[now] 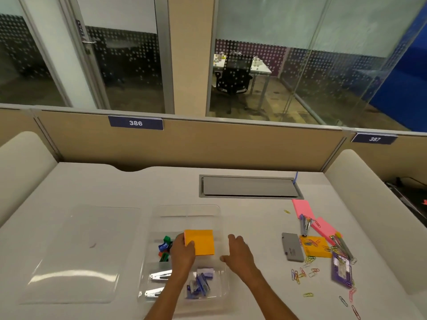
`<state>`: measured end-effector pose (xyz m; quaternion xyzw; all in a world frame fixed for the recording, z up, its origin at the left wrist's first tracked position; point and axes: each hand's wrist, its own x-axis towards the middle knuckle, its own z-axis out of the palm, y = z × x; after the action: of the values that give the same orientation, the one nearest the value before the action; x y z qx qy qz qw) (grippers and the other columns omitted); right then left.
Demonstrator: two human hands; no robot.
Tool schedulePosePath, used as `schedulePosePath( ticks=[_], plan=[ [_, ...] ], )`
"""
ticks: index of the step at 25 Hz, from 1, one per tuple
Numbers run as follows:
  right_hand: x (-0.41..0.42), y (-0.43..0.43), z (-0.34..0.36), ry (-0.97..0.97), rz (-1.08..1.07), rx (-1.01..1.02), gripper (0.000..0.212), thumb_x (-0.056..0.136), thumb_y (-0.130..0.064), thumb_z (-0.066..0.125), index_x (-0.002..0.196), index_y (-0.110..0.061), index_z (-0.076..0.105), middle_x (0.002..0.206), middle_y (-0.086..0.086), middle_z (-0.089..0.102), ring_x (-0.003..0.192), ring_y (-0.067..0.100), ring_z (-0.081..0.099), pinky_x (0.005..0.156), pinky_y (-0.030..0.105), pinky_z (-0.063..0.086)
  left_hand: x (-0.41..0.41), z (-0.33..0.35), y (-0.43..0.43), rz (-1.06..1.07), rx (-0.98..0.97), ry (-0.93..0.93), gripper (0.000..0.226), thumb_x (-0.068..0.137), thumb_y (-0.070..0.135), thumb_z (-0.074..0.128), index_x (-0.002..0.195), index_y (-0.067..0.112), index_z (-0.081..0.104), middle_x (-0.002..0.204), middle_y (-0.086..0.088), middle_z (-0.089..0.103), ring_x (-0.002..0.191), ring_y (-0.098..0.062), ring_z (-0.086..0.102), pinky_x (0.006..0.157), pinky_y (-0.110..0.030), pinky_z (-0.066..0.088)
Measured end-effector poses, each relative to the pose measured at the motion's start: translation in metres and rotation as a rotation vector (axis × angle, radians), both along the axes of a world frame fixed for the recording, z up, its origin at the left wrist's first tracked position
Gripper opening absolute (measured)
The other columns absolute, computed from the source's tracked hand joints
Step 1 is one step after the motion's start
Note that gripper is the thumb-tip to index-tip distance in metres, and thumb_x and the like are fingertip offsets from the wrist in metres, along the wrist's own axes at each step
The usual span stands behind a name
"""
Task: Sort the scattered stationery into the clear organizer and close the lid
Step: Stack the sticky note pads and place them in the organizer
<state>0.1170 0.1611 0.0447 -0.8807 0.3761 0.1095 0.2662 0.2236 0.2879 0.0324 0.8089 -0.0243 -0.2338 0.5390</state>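
Observation:
The clear organizer (189,210) lies open in the middle of the desk, and its clear lid (80,252) rests flat to its left. My left hand (183,255) grips an orange sticky-note pad (202,243) over a middle compartment. My right hand (239,252) hovers with fingers spread at the organizer's right wall, holding nothing. Inside are small coloured sharpeners (164,247), two metal staplers (159,282) and blue staple boxes (199,284). Scattered at the right are another orange pad (315,247), pink pads (302,209), a grey case (292,247), a purple box (342,270) and several paper clips (302,273).
A grey cable hatch (250,187) is set into the desk behind the organizer. Beige partition walls (208,144) close off the back and sides. A stapler (305,226) and pens (344,247) lie among the loose items at the right.

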Motion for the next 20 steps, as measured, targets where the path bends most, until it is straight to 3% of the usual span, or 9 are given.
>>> schedulePosePath(
  ticks=[4, 6, 9, 13, 16, 20],
  plan=[
    [-0.007, 0.002, -0.011, -0.048, -0.119, 0.183, 0.047, 0.091, -0.021, 0.067, 0.133, -0.013, 0.050, 0.121, 0.011, 0.063, 0.102, 0.022, 0.065, 0.085, 0.030, 0.057, 0.000, -0.005, -0.010, -0.095, 0.061, -0.022, 0.014, 0.091, -0.002, 0.049, 0.095, 0.006, 0.060, 0.084, -0.008, 0.061, 0.079, -0.024, 0.059, 0.058, -0.025, 0.040],
    [-0.007, 0.004, -0.012, -0.076, -0.161, 0.219, 0.043, 0.091, -0.016, 0.067, 0.131, -0.013, 0.052, 0.117, 0.014, 0.064, 0.094, 0.024, 0.068, 0.072, 0.033, 0.061, -0.002, -0.007, -0.013, -0.134, 0.101, -0.007, 0.014, 0.091, -0.003, 0.049, 0.097, 0.004, 0.060, 0.087, -0.009, 0.061, 0.083, -0.026, 0.060, 0.066, -0.028, 0.044],
    [-0.007, 0.005, -0.015, -0.079, -0.164, 0.202, 0.043, 0.091, -0.014, 0.066, 0.131, -0.013, 0.052, 0.115, 0.015, 0.065, 0.085, 0.021, 0.067, 0.065, 0.029, 0.060, -0.003, -0.008, -0.015, -0.178, 0.168, 0.004, 0.014, 0.089, -0.004, 0.050, 0.100, -0.001, 0.059, 0.096, -0.018, 0.064, 0.091, -0.032, 0.061, 0.074, -0.033, 0.047],
    [-0.009, 0.002, -0.019, -0.085, -0.158, 0.179, 0.040, 0.091, -0.012, 0.065, 0.129, -0.011, 0.053, 0.111, 0.018, 0.066, 0.077, 0.021, 0.064, 0.067, 0.033, 0.060, -0.007, -0.001, -0.017, -0.291, 0.300, -0.057, 0.014, 0.089, -0.003, 0.052, 0.102, -0.002, 0.051, 0.106, -0.023, 0.062, 0.098, -0.033, 0.060, 0.077, -0.035, 0.047],
    [-0.010, 0.003, -0.022, -0.097, -0.152, 0.159, 0.038, 0.092, -0.013, 0.064, 0.128, -0.011, 0.053, 0.111, 0.018, 0.065, 0.078, 0.020, 0.063, 0.070, 0.037, 0.061, -0.016, 0.004, -0.015, -0.322, 0.368, -0.134, 0.028, 0.088, -0.003, 0.053, 0.116, -0.004, 0.047, 0.108, -0.022, 0.060, 0.098, -0.031, 0.060, 0.075, -0.034, 0.046],
    [-0.014, 0.003, -0.025, -0.131, -0.144, 0.142, 0.036, 0.093, -0.017, 0.064, 0.127, -0.011, 0.054, 0.114, 0.017, 0.065, 0.082, 0.018, 0.060, 0.080, 0.037, 0.059, -0.026, 0.014, -0.012, -0.301, 0.318, -0.285, 0.029, 0.090, -0.002, 0.054, 0.118, 0.000, 0.050, 0.112, -0.018, 0.060, 0.101, -0.029, 0.059, 0.082, -0.033, 0.048]
  ],
)
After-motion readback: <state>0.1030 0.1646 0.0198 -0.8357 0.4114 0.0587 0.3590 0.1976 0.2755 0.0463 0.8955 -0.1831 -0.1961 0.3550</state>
